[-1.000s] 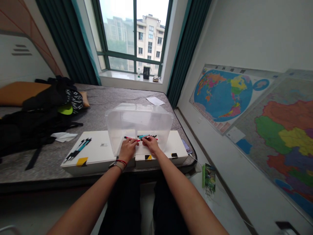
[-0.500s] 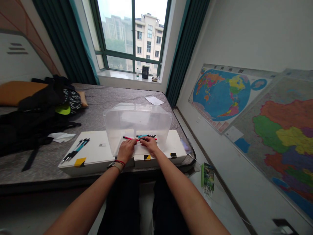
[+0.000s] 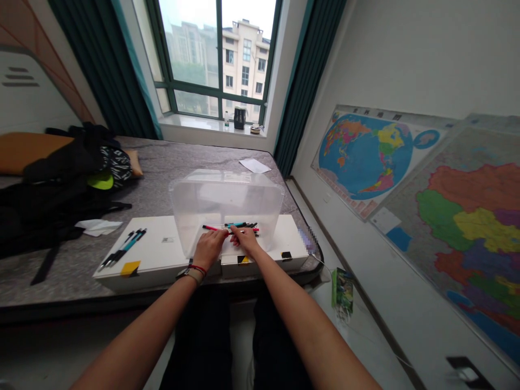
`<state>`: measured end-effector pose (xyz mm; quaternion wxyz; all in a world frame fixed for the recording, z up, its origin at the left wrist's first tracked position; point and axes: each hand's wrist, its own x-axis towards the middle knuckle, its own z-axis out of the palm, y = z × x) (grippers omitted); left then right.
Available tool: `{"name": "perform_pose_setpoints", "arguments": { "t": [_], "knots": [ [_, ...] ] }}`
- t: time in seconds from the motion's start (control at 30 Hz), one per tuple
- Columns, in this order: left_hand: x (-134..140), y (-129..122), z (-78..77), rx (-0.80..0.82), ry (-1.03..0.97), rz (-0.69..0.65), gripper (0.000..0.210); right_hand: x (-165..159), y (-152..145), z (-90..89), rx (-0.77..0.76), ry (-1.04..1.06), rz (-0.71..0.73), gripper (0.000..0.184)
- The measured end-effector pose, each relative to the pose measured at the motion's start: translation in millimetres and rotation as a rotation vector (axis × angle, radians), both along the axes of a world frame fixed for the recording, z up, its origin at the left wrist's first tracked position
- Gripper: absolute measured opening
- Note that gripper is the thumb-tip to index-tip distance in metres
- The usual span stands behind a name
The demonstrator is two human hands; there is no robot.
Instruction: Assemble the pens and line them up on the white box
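My left hand (image 3: 209, 248) and my right hand (image 3: 245, 241) meet at the open front of a clear plastic bin (image 3: 225, 197) lying on its side. Their fingertips are pinched close together on a slim pen, mostly hidden by the fingers. A red pen (image 3: 209, 227) pokes out above my left hand. Behind my right hand, several blue and black pens (image 3: 235, 224) lie inside the bin. More pens (image 3: 129, 246), black and blue, lie side by side on the white box (image 3: 156, 254) at the left.
A second white box (image 3: 293, 238) supports the bin's right side. Both boxes sit along the edge of a grey mattress (image 3: 154, 168). Black bags (image 3: 60, 179) and a crumpled tissue (image 3: 98, 226) are at the left, with a paper sheet (image 3: 255, 165) behind the bin.
My right hand has shifted slightly, its fingers curling closer to my left fingertips. The pens on the left box stay in place. The whole view has moved a little.
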<state>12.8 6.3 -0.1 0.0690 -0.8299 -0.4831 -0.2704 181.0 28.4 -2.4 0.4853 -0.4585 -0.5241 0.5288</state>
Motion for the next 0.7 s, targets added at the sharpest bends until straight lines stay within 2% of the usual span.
{"name": "perform_pose_setpoints", "arguments": {
  "t": [0.1, 0.2, 0.3, 0.43, 0.57, 0.7],
  "knots": [
    [1, -1, 0.1, 0.003, 0.007, 0.009, 0.024, 0, 3, -2.0, -0.028, -0.037, 0.012, 0.06],
    [3, -1, -0.5, 0.019, -0.003, 0.033, 0.023, 0, 5, -3.7, -0.045, 0.013, 0.006, 0.053],
    [4, -1, -0.7, 0.025, -0.025, 0.074, 0.024, 3, 4, -2.3, -0.099, 0.191, -0.041, 0.047],
    [4, -1, -0.8, 0.014, -0.057, 0.091, 0.026, 8, 1, 0.3, -0.118, 0.4, -0.042, 0.051],
    [4, -1, -1.1, 0.012, -0.068, 0.089, 0.026, 7, 2, -4.0, -0.097, 0.357, -0.041, 0.04],
    [4, -1, -1.5, 0.028, -0.069, 0.07, 0.026, 4, 6, -10.9, -0.078, 0.243, -0.086, 0.042]
  ]
}}
